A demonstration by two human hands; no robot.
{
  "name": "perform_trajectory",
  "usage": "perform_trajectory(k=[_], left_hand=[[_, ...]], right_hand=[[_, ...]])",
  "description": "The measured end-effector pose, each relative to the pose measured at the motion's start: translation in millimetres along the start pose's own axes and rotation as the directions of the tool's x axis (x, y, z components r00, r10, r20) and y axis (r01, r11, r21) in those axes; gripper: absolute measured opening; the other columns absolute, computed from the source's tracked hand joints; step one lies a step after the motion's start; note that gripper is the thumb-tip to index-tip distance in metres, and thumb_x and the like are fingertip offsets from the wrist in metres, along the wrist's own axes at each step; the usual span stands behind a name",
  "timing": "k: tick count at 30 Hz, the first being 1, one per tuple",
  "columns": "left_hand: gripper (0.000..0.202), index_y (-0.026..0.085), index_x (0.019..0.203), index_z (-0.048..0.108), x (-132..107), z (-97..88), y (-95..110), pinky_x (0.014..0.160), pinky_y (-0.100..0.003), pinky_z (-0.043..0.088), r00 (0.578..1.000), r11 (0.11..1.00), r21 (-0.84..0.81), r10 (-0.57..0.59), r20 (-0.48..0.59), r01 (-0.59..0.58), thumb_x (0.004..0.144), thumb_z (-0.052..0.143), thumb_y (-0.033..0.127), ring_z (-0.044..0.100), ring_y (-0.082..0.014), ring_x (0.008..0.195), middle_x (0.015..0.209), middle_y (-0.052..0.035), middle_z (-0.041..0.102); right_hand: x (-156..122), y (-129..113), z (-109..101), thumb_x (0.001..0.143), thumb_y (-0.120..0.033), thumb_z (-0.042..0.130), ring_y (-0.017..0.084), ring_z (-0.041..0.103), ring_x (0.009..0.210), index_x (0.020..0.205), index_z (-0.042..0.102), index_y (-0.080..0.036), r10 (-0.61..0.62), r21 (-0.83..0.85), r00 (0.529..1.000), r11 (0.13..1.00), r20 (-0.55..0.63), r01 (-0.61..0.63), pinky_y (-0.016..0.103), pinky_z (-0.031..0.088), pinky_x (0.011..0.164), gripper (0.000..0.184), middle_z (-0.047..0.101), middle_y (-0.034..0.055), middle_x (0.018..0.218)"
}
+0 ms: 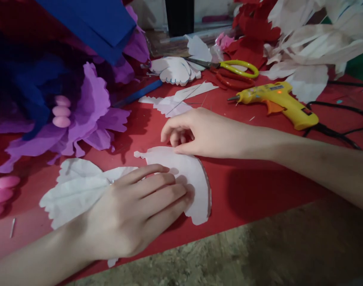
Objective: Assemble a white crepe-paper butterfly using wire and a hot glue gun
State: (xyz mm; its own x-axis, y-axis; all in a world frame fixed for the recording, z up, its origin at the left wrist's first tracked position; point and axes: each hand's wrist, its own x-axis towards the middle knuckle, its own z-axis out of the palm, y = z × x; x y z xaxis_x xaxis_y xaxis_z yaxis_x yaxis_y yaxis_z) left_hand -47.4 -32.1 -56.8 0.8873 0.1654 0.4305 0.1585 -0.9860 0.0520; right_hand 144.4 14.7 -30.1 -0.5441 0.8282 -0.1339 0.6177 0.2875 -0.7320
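Left hand (136, 210) over white cutout (197, 180), right hand (209, 133) at its edge

The left hand (127, 222) hides its thumb and part of a white scalloped cutout (74, 190). Picture edges crop its forearm (50, 248) at eight o'clock, the right forearm (315, 159) at three, an unidentifiable black object (179, 16) at twelve.

The scene is dimly lit, with soft shadows thrown rightward across the white petal (196, 174) and the desk (223, 222), and a pale sheen is spread at lower left. The blue paper (39, 79) and the lower right are sunk in gloom. Fine detail is softened throughout, and the right forearm (312, 161) is stretched toward the edge.
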Motion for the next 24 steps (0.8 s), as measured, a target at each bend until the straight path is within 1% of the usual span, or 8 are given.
perform_trajectory(k=[5,7,9,13,17,22,24], left_hand=[[0.028,0.016,0.101,0.063,2.3,2.1,1.0,0.095,-0.031,0.041,1.000,1.000,0.011,-0.016,0.001,0.016,0.096,0.036,0.012,0.060,-0.0142,0.096,0.098,-0.0002,0.071],[0.030,0.016,0.100,0.063,3.6,2.3,1.6,0.094,-0.031,0.042,1.000,1.000,0.006,-0.018,0.000,0.018,0.097,0.033,0.012,0.060,-0.0143,0.094,0.096,-0.0003,0.071],[0.028,0.015,0.100,0.063,4.5,1.9,2.3,0.093,-0.030,0.042,1.000,1.000,0.001,-0.014,0.002,0.014,0.096,0.035,0.011,0.060,-0.0145,0.093,0.096,-0.0003,0.071],[0.026,0.015,0.100,0.062,4.8,1.0,4.2,0.092,-0.031,0.042,1.000,1.000,-0.009,-0.016,0.020,0.016,0.095,0.038,0.011,0.059,-0.0155,0.094,0.097,-0.0010,0.071],[0.031,0.014,0.101,0.062,4.7,1.6,4.7,0.092,-0.031,0.041,1.000,1.000,-0.011,-0.007,0.019,0.007,0.096,0.032,0.011,0.060,-0.0157,0.094,0.097,-0.0016,0.071],[0.026,0.014,0.101,0.063,4.2,3.3,2.8,0.095,-0.030,0.041,1.000,1.000,0.010,-0.002,0.026,0.002,0.095,0.038,0.012,0.060,-0.0156,0.098,0.100,-0.0016,0.071],[0.027,0.014,0.101,0.063,4.0,3.5,2.5,0.095,-0.030,0.042,1.000,1.000,0.010,0.009,0.024,-0.009,0.095,0.037,0.011,0.060,-0.0157,0.098,0.100,-0.0019,0.071]], right_hand=[[0.7,-1.6,-0.4,0.068,0.003,0.057,0.004,0.052,0.069,0.086,0.064,-0.011,0.017,-0.035,1.000,0.999,0.006,-0.017,0.014,0.038,0.061,0.024,0.060,-0.0014,0.077],[1.1,-0.8,-0.4,0.068,0.002,0.058,0.004,0.052,0.068,0.086,0.064,-0.012,0.012,-0.034,1.000,0.999,0.012,-0.012,0.014,0.039,0.060,0.024,0.060,-0.0015,0.077],[1.5,0.8,-0.2,0.069,0.001,0.057,0.004,0.052,0.068,0.087,0.064,-0.012,-0.006,-0.032,1.000,0.999,0.015,0.007,0.014,0.039,0.060,0.023,0.060,-0.0020,0.077],[1.4,3.5,0.2,0.070,0.000,0.057,0.003,0.051,0.067,0.085,0.063,-0.013,-0.003,-0.040,1.000,0.999,0.020,0.004,0.014,0.037,0.058,0.021,0.059,-0.0023,0.076],[0.0,3.5,-0.7,0.070,0.000,0.056,0.004,0.051,0.067,0.086,0.062,-0.014,0.011,-0.056,1.000,0.998,0.027,-0.009,0.015,0.036,0.057,0.023,0.060,-0.0021,0.080],[-1.6,-0.9,-2.2,0.069,0.003,0.054,0.004,0.050,0.066,0.086,0.062,-0.013,0.019,-0.077,0.999,0.997,0.039,-0.016,0.016,0.035,0.057,0.025,0.060,-0.0014,0.078],[-1.4,-2.5,-2.1,0.068,0.003,0.055,0.005,0.050,0.065,0.085,0.063,-0.013,0.027,-0.089,0.999,0.996,0.038,-0.023,0.017,0.034,0.056,0.024,0.059,-0.0014,0.077]])
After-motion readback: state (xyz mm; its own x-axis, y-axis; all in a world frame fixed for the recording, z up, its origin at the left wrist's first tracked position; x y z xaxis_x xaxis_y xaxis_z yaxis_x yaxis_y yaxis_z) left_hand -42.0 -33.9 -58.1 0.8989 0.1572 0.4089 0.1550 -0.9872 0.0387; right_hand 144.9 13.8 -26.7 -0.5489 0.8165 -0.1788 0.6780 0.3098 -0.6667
